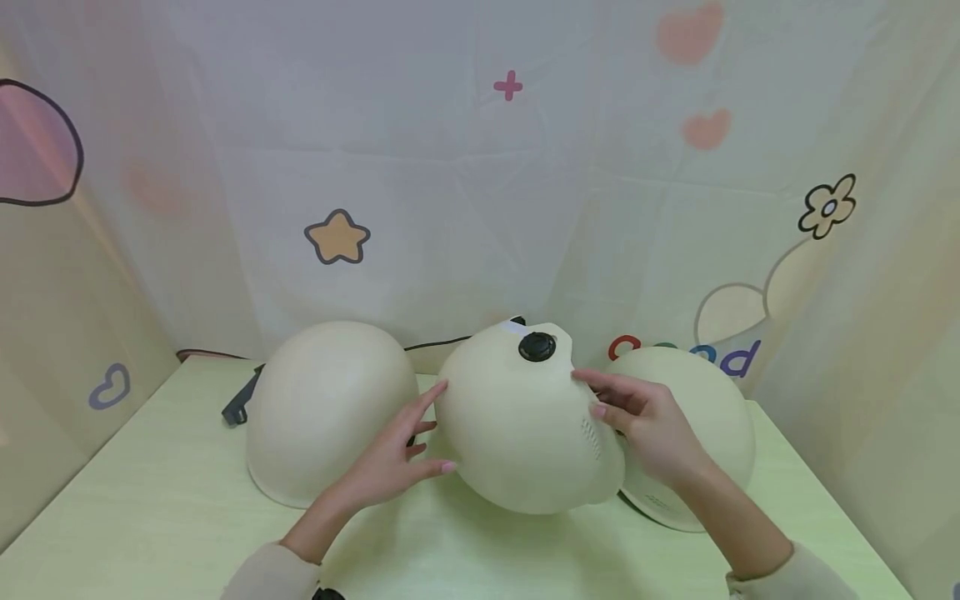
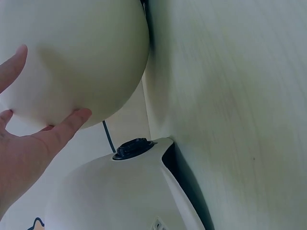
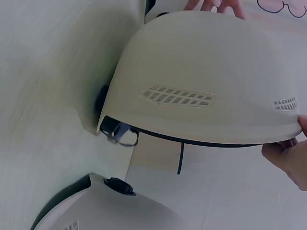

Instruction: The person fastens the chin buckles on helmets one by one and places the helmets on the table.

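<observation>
Three cream helmets stand in a row in the head view. The middle helmet (image 1: 517,433) is tilted, with a round black knob (image 1: 537,346) near its upper edge. My left hand (image 1: 393,454) touches its left side with spread, mostly straight fingers. On the opposite side, my right hand (image 1: 660,429) pinches the rim between thumb and fingers; the right wrist view shows this grip (image 3: 292,155) at the rim's end. Vent slots (image 3: 180,97) and a dark strap buckle (image 3: 117,130) show there too. The inside of the helmet is hidden.
The left helmet (image 1: 330,408) sits close beside my left hand, a black strap (image 1: 242,400) sticking out. Behind my right hand is the right helmet (image 1: 705,417). A patterned curtain (image 1: 450,208) encloses the pale table (image 1: 150,483), and a dark cord (image 1: 438,342) runs along the back.
</observation>
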Motion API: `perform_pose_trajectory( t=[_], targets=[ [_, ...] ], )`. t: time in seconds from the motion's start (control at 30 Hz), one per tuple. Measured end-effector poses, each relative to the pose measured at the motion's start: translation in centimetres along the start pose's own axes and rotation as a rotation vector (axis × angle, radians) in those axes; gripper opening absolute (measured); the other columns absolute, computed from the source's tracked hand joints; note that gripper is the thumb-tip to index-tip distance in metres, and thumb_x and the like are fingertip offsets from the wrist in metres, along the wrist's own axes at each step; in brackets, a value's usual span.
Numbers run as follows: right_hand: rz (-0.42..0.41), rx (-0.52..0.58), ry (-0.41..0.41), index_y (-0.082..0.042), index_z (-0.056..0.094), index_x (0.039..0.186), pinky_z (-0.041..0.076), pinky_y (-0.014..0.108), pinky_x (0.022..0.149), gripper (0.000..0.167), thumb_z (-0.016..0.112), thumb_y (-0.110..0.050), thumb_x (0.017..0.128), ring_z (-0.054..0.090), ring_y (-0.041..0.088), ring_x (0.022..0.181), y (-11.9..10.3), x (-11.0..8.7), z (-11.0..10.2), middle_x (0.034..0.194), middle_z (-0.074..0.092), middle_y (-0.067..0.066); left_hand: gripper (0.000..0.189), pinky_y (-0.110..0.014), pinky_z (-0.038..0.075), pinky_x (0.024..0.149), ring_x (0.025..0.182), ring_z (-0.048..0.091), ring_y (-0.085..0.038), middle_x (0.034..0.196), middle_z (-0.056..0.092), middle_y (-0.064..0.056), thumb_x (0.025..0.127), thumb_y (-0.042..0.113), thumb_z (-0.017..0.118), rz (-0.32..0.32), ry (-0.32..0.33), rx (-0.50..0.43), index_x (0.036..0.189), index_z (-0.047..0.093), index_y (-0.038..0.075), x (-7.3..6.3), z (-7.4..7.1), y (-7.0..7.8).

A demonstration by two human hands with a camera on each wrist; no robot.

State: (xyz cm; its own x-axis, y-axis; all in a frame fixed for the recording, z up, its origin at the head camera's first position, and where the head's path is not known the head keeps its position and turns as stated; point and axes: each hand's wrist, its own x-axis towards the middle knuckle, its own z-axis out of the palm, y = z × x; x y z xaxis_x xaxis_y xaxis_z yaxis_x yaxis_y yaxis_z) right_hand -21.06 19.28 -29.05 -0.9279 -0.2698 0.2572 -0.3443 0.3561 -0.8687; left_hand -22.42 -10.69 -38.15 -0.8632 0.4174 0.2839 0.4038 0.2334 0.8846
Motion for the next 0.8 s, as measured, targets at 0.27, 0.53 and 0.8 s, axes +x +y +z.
perform_pose_trajectory(
  t=[0.27, 0.53, 0.8],
  targets=[
    [0.064, 0.11, 0.0, 0.0, 0.051, 0.128, 0.043, 0.021, 0.087, 0.037, 0.051, 0.002, 0.091, 0.049, 0.01, 0.111, 0.3, 0.1, -0.9, 0.13, 0.048, 0.013, 0.088, -0.051, 0.035, 0.096, 0.123, 0.038, -0.039, 0.149, 0.014, -0.006, 0.08, 0.019, 0.072, -0.012, -0.03, -0.027, 0.145, 0.016, 0.036, -0.1, -0.1, 0.0],
    [0.047, 0.14, 0.02, 0.004, 0.049, 0.127, 0.042, 0.02, 0.088, 0.036, 0.049, 0.004, 0.091, 0.049, 0.01, 0.111, 0.6, 0.1, -1.0, 0.128, 0.049, 0.009, 0.088, -0.051, 0.036, 0.095, 0.123, 0.039, -0.039, 0.15, 0.012, -0.003, 0.081, 0.018, 0.071, -0.003, -0.046, -0.027, 0.145, 0.013, 0.034, 0.0, 0.0, 0.0],
    [0.035, 0.184, 0.055, 0.0, 0.051, 0.127, 0.039, 0.019, 0.09, 0.035, 0.049, 0.001, 0.092, 0.044, 0.008, 0.117, 1.6, -0.1, -2.0, 0.131, 0.048, 0.002, 0.089, -0.052, 0.035, 0.096, 0.122, 0.04, -0.037, 0.15, 0.013, -0.003, 0.082, 0.021, 0.07, 0.0, -0.101, -0.021, 0.145, 0.009, 0.037, 0.2, 0.7, -0.4]
  ],
)
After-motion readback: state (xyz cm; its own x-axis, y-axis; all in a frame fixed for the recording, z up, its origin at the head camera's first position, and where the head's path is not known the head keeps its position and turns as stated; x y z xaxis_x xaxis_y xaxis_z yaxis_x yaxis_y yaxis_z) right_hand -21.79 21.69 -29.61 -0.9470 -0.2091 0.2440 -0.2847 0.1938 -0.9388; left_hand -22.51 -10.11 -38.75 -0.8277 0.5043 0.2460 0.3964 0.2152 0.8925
